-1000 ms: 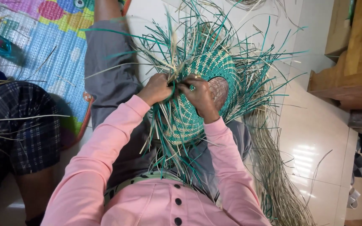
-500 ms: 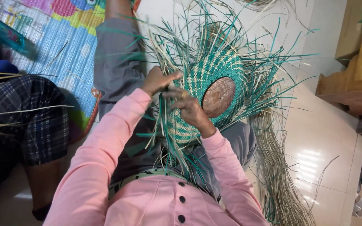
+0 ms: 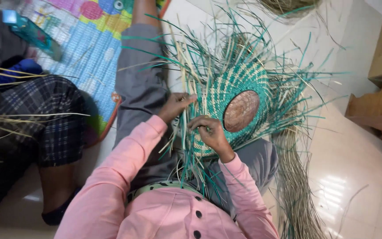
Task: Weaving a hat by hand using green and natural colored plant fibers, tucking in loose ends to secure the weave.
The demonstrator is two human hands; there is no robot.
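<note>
Glossy pale floor tiles (image 3: 345, 168) spread under the seated person, with a colourful play mat (image 3: 85, 40) to one side and a bundle of dry straw (image 3: 295, 186) lying along the other. A half-woven basket (image 3: 235, 102) of teal and natural strips rests on the person's lap, tilted toward them so its working edge faces the hands, its round brown base showing. Loose strand ends fan out all around it. The left hand (image 3: 177, 105) pinches pale strands at the rim, apparently to keep them taut, while the right hand (image 3: 211, 132) curls closed on strips beside it. Another person's checked trousers (image 3: 27, 119) show nearby.
</note>
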